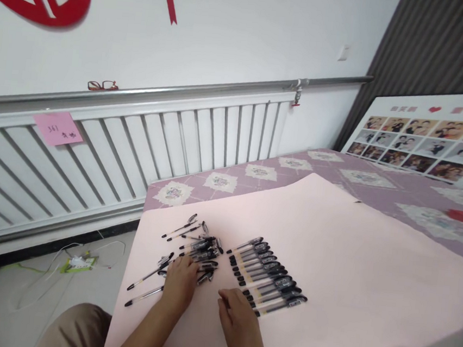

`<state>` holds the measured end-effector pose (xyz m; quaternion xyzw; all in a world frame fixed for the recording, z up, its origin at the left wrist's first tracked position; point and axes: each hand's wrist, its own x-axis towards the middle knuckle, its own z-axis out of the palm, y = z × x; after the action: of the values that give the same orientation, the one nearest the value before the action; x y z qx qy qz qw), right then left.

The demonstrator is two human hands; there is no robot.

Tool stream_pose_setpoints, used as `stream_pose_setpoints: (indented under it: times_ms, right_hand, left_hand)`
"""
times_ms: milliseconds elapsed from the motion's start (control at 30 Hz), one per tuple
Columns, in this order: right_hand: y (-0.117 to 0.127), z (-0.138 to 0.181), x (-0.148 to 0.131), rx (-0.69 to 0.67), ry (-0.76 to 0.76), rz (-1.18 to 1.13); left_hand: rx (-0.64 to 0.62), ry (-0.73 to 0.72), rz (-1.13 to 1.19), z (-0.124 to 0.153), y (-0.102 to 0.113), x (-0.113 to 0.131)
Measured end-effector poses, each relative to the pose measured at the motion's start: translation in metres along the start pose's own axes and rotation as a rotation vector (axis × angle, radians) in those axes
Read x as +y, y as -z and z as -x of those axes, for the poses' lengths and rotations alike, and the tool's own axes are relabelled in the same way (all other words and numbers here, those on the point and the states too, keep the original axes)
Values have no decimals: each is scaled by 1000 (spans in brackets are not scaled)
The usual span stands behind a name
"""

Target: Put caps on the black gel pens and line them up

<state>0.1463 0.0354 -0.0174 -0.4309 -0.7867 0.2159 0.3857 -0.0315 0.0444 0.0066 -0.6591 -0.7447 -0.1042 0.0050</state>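
A loose heap of clear pens with black caps lies on a pale pink sheet. To its right, several capped pens form a tidy slanted row. My left hand rests palm down at the near edge of the heap, fingers curled over some pens; what it grips is hidden. My right hand lies just left of the row's near end, fingers bent, with a thin dark pen part showing at its fingertips. Two single pens lie left of my left hand.
The pink sheet covers a table with a purple patterned cloth. A white radiator with a pink note runs along the wall. A photo board leans at the back right. A red object lies on the cloth. Cables lie on the floor.
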Motion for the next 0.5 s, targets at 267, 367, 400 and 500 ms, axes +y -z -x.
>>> stream_pose_setpoints:
  times_ms: [267,367,400,500]
  right_hand:
    - [-2,-2,-11,-74,13,39]
    - [-4,-1,-8,-77,8,29]
    - [-5,0,-6,-73,8,26]
    - [-8,1,-3,-69,-3,17]
  left_hand:
    - [-18,-44,52,3,-5,-4]
    - [-24,-49,80,1,-7,-6]
    - [-25,-48,91,0,-7,-6]
    - [-20,-39,130,-2,-6,-6]
